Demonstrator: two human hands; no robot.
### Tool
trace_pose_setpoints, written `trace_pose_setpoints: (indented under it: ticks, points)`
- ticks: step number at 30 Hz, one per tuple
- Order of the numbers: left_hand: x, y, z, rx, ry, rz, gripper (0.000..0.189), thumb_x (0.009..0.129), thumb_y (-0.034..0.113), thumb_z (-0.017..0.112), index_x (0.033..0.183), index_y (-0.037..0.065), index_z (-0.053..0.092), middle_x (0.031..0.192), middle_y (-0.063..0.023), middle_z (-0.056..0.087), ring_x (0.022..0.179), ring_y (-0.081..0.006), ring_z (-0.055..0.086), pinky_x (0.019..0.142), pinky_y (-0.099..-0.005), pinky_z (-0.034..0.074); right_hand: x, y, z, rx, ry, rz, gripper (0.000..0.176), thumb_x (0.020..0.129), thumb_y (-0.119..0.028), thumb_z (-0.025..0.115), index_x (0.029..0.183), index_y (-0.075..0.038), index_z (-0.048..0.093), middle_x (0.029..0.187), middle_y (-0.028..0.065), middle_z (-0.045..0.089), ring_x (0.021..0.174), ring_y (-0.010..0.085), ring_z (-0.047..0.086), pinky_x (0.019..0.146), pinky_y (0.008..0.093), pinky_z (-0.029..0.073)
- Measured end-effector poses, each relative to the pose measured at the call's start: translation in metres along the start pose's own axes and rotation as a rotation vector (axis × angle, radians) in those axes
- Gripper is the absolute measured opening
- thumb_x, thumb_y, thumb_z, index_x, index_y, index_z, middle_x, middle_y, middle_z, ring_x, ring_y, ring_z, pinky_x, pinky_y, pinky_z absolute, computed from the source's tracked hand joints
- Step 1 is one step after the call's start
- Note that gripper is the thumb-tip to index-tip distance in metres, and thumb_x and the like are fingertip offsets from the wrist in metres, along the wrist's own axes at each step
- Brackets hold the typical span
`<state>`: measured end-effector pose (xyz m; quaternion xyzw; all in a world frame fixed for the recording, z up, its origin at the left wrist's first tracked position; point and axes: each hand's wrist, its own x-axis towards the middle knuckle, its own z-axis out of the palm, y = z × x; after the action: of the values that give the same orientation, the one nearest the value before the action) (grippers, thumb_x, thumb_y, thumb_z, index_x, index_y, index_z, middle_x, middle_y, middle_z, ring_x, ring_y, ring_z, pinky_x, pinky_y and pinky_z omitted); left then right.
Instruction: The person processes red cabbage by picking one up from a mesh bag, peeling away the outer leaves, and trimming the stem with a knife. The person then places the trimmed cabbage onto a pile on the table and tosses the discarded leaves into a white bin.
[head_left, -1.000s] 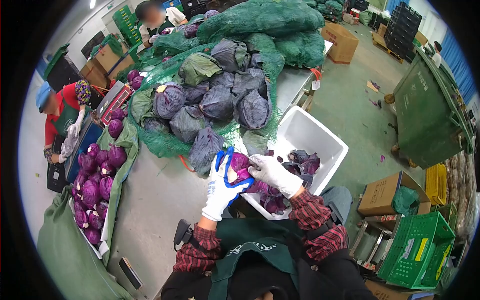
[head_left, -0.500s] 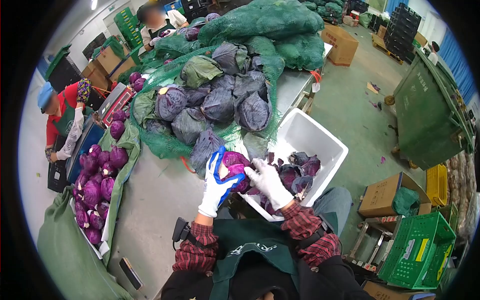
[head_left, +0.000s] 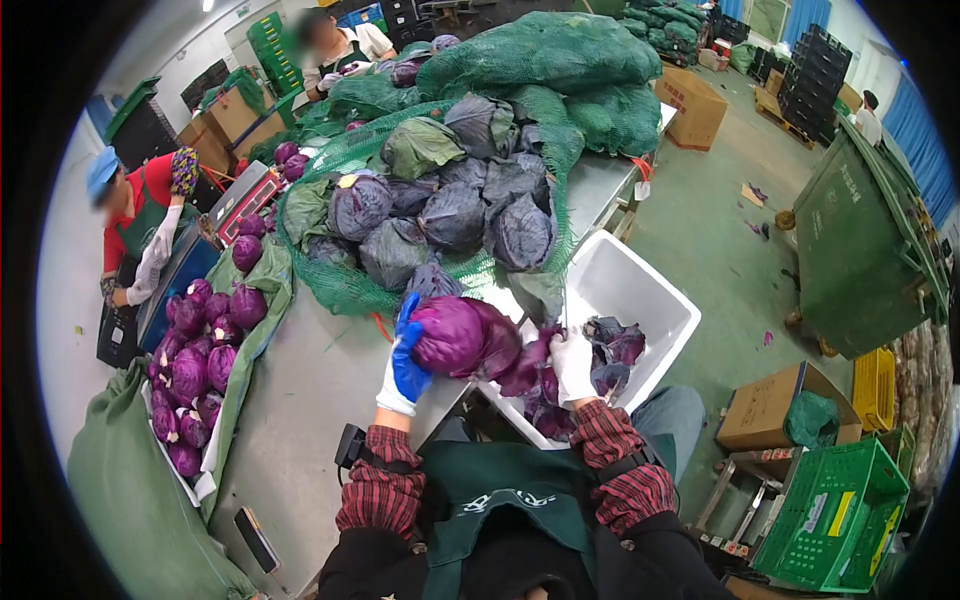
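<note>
A glossy red cabbage (head_left: 448, 337) rests in my left hand (head_left: 402, 370), whose blue-palmed glove curves around its left side. From the cabbage's right side a loose purple leaf (head_left: 527, 368) hangs out. My right hand (head_left: 573, 370), in a white glove, pinches the leaf's edge; the fingertips are partly hidden. Beneath that hand stands a white foam box (head_left: 672, 318) with dark purple leaves (head_left: 618, 345) in it. Just beyond both hands, dull-leaved cabbages (head_left: 452, 216) lie heaped in an opened green net (head_left: 335, 285).
Peeled cabbages (head_left: 188, 376) fill a cloth-draped container on the left. Two co-workers (head_left: 140, 215) (head_left: 345, 45) stand across the metal table (head_left: 320, 370). A phone-like object (head_left: 258, 540) lies near its front edge. Right are a green wheeled bin (head_left: 860, 240) and green crate (head_left: 835, 510).
The cabbage has turned, now showing a smooth purple side. My right hand has moved right and down, drawing a leaf outward. My left hand has shifted slightly left.
</note>
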<state>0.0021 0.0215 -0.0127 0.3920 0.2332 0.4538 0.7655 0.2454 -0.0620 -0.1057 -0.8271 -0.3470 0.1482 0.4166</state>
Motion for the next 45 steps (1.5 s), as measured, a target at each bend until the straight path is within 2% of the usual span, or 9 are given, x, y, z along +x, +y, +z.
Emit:
trace_pose_setpoints:
  ticks: [7, 11, 16, 23, 25, 28, 33, 35, 45]
  points:
    - [-0.001, -0.018, -0.039, -0.617, 0.003, -0.169, 0.085, 0.078, 0.069, 0.053, 0.143, 0.017, 0.033, 0.143, -0.0158, 0.039, 0.130, -0.0380, 0.040, 0.106, -0.0589, 0.032, -0.007, -0.033, -0.048, 0.353, 0.022, 0.101, 0.037, 0.084, -0.024, 0.067, 0.109, 0.002, 0.055, 0.074, 0.0097, 0.065, 0.051, 0.0163, 0.059, 0.047, 0.0323, 0.047]
    - [-0.009, -0.021, -0.015, -0.614, -0.030, -0.225, 0.083, 0.080, 0.069, 0.050, 0.144, 0.018, 0.033, 0.145, -0.0146, 0.036, 0.131, -0.0373, 0.038, 0.107, -0.0596, 0.030, -0.032, -0.107, -0.051, 0.287, -0.304, -0.108, 0.090, 0.069, -0.041, 0.076, 0.141, -0.005, 0.036, 0.097, 0.0190, 0.063, 0.079, 0.0253, 0.063, 0.074, 0.0359, 0.050]
    - [-0.016, -0.019, 0.015, -0.688, -0.239, -0.224, 0.076, 0.088, 0.065, 0.041, 0.146, 0.017, 0.030, 0.146, -0.0117, 0.036, 0.133, -0.0334, 0.037, 0.108, -0.0577, 0.029, -0.023, -0.122, -0.042, 0.744, -0.487, -0.008, 0.052, 0.081, -0.027, 0.073, 0.122, 0.000, 0.056, 0.080, -0.0013, 0.055, 0.068, 0.0049, 0.047, 0.062, 0.0225, 0.042]
    - [-0.035, -0.047, 0.003, -0.740, -0.339, -0.518, 0.059, 0.099, 0.049, 0.030, 0.143, 0.010, 0.032, 0.141, -0.0114, 0.044, 0.128, -0.0240, 0.044, 0.112, -0.0448, 0.031, -0.020, -0.126, -0.073, 0.539, -0.677, -0.030, 0.018, 0.088, -0.019, 0.063, 0.092, -0.002, 0.066, 0.068, -0.0014, 0.059, 0.050, 0.0069, 0.050, 0.046, 0.0231, 0.039]
    - [-0.049, -0.115, -0.059, 0.371, -0.082, 0.052, 0.059, 0.098, 0.049, 0.033, 0.141, 0.009, 0.037, 0.139, -0.0120, 0.047, 0.126, -0.0249, 0.047, 0.111, -0.0430, 0.031, -0.019, -0.110, -0.049, 0.412, -0.532, -0.215, 0.019, 0.087, -0.018, 0.062, 0.092, 0.000, 0.065, 0.070, 0.0041, 0.063, 0.052, 0.0131, 0.055, 0.050, 0.0303, 0.045]
    - [-0.063, -0.036, -0.024, -0.739, -0.052, -0.317, 0.058, 0.097, 0.051, 0.036, 0.138, 0.011, 0.042, 0.140, -0.0116, 0.045, 0.128, -0.0244, 0.045, 0.110, -0.0421, 0.032, 0.007, -0.016, 0.009, 0.001, -0.359, -0.438, 0.021, 0.089, -0.017, 0.059, 0.100, 0.001, 0.063, 0.071, 0.0094, 0.064, 0.052, 0.0162, 0.056, 0.051, 0.0346, 0.045]
    - [-0.084, 0.086, -0.102, 0.982, 0.214, 0.482, 0.060, 0.096, 0.053, 0.034, 0.143, 0.016, 0.035, 0.144, -0.0074, 0.041, 0.133, -0.0271, 0.039, 0.110, -0.0518, 0.029, -0.006, 0.024, -0.014, 0.005, -0.290, -0.018, 0.027, 0.091, -0.021, 0.055, 0.097, 0.006, 0.060, 0.075, 0.0197, 0.064, 0.060, 0.0284, 0.060, 0.058, 0.0407, 0.047]
    - [-0.093, 0.163, -0.111, -0.317, 0.204, 0.390, 0.064, 0.091, 0.057, 0.041, 0.141, 0.017, 0.039, 0.144, -0.0071, 0.039, 0.133, -0.0287, 0.038, 0.110, -0.0539, 0.029, 0.001, 0.077, -0.019, 0.290, -0.309, 0.244, 0.024, 0.090, -0.017, 0.055, 0.093, 0.006, 0.059, 0.069, 0.0165, 0.064, 0.046, 0.0211, 0.052, 0.044, 0.0375, 0.042]
    - [-0.100, 0.399, -0.268, -0.300, 0.645, 0.839, 0.070, 0.081, 0.061, 0.049, 0.139, 0.023, 0.042, 0.144, -0.0068, 0.040, 0.132, -0.0343, 0.037, 0.104, -0.0622, 0.029, -0.019, 0.103, -0.078, 0.073, -0.451, 0.355, 0.019, 0.074, -0.005, 0.054, 0.088, 0.006, 0.059, 0.066, 0.0060, 0.054, 0.051, 0.0161, 0.047, 0.044, 0.0351, 0.039]
